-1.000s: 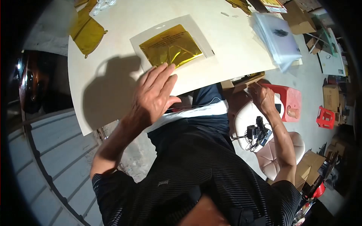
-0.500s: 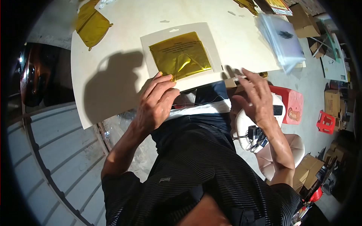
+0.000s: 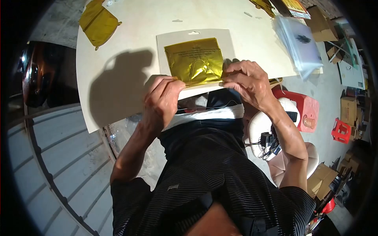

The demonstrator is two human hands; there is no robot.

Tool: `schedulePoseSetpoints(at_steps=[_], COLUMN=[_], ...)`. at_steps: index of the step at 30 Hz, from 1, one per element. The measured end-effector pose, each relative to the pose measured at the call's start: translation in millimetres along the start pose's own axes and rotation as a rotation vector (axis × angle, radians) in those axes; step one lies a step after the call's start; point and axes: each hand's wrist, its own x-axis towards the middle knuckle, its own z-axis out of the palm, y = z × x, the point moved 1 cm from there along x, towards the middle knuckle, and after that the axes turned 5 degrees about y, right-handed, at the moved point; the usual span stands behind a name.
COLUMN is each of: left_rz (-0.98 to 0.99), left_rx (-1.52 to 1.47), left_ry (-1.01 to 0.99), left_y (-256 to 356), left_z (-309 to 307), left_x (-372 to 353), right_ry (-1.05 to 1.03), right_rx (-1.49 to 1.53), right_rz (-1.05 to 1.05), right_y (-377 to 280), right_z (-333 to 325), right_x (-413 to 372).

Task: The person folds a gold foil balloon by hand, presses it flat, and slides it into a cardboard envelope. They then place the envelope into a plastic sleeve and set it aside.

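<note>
A folded gold foil balloon (image 3: 195,59) with small printed text lies flat on a pale card sheet (image 3: 230,47) that has a hanging slot at its top. My left hand (image 3: 162,98) is closed, its fingertips pinching the foil's lower left corner. At the lower right corner, my right hand (image 3: 250,80) has thumb and fingers pressed together on the foil's edge. Both hands rest at the near edge of the table. Across my lap runs a bundle of white strands (image 3: 204,115).
Another gold foil piece (image 3: 99,23) lies at the table's far left. A stack of clear plastic sleeves (image 3: 301,47) sits on the right of the table (image 3: 122,35). Right of me stand a white stool (image 3: 258,128) with cables and a red stool (image 3: 309,112).
My right hand has come left from beside the card and closed on the foil's lower right corner. My left hand stays at the lower left corner.
</note>
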Motion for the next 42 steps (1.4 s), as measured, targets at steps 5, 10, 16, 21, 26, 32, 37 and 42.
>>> schedulePoseSetpoints(at_steps=[5,10,16,21,26,32,37,42], left_rz=[-0.011,-0.013,-0.042,-0.069,0.041,-0.047,-0.006,0.012], left_rx=[0.085,0.049,0.030,0.206,0.120,0.206,0.227,0.252], left_ry=[-0.042,-0.132,-0.149,0.007,-0.368,-0.522,-0.509,-0.472], left_y=[0,-7,-21,-33,-2,-4,-6,-6], left_z=[-3,-5,-5,-23,-35,-33,-33,-30], left_x=[14,26,21,18,-5,-18,-18,-19], right_ry=[0.002,-0.052,-0.195,-0.174,-0.172,-0.210,-0.073,-0.270], right_rx=[0.149,-0.030,-0.073,-0.060,-0.051,-0.237,-0.147,-0.139], right_rz=[0.319,0.529,0.719,0.694,0.704,0.760,0.449,0.410], right_y=[-1,0,22,24,23,39,75,89], right_z=[-1,-4,-9,-9,-10,-31,-29,2], right_x=[7,25,41,41,40,42,87,140])
